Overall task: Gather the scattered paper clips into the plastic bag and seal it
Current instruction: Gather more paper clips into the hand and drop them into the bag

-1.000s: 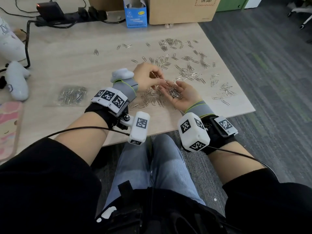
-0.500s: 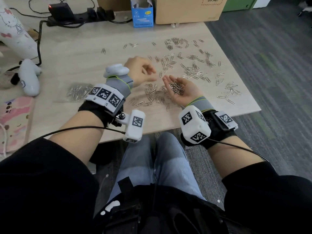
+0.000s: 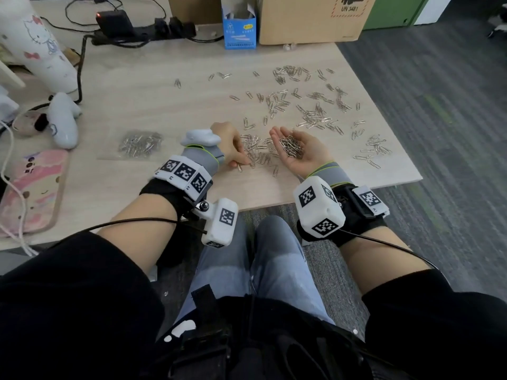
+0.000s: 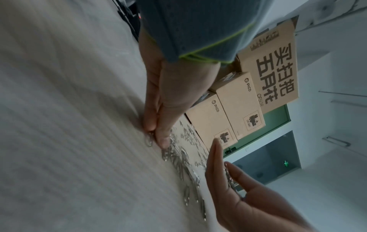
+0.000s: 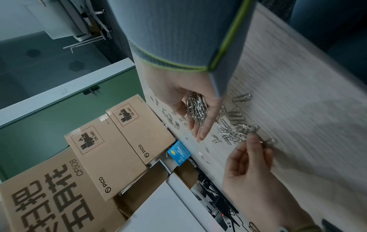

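Observation:
Silver paper clips (image 3: 312, 117) lie scattered over the right half of the wooden table (image 3: 153, 105), with a denser pile (image 3: 259, 154) near the front edge. My left hand (image 3: 241, 163) is down at that pile, thumb and forefinger pinching a clip (image 5: 266, 141) against the tabletop. My right hand (image 3: 285, 134) is held palm up just right of it, fingers nearly straight, carrying a heap of clips (image 3: 291, 147) in the palm. The clear plastic bag (image 3: 138, 145), partly filled with clips, lies flat on the table left of my left hand.
A white controller (image 3: 63, 122) and a pink phone case (image 3: 30, 190) lie at the left. A blue carton (image 3: 240, 28), a cardboard box (image 3: 310, 20) and a power strip (image 3: 142, 28) line the far edge. Carpet lies beyond the table's right edge.
My left hand left the right palm, lifted briefly, then came down to the near pile and pinched a clip. The right hand stayed palm up with its heap.

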`<action>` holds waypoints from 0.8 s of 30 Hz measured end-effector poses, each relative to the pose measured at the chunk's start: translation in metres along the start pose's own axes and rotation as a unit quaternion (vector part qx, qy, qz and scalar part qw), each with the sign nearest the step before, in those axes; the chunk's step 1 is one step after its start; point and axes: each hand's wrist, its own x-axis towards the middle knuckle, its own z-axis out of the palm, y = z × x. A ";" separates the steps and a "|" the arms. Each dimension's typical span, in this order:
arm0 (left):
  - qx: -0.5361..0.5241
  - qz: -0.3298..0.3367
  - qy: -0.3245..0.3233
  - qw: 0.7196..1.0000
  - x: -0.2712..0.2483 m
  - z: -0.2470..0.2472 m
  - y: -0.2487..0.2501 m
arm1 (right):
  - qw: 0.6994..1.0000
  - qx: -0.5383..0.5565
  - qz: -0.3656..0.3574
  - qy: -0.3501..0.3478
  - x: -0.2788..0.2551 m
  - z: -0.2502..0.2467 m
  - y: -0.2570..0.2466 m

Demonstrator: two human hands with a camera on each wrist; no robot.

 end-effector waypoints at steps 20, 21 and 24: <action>0.074 0.008 0.075 0.994 0.014 0.027 0.027 | 1.000 0.021 -0.012 0.014 -0.005 -0.012 -0.014; 0.070 0.019 0.073 0.995 0.016 0.027 0.029 | 1.000 0.022 -0.015 0.015 -0.004 -0.013 -0.015; 0.073 0.031 0.055 0.995 0.022 0.022 0.032 | 1.000 0.021 -0.015 0.018 -0.002 -0.014 -0.016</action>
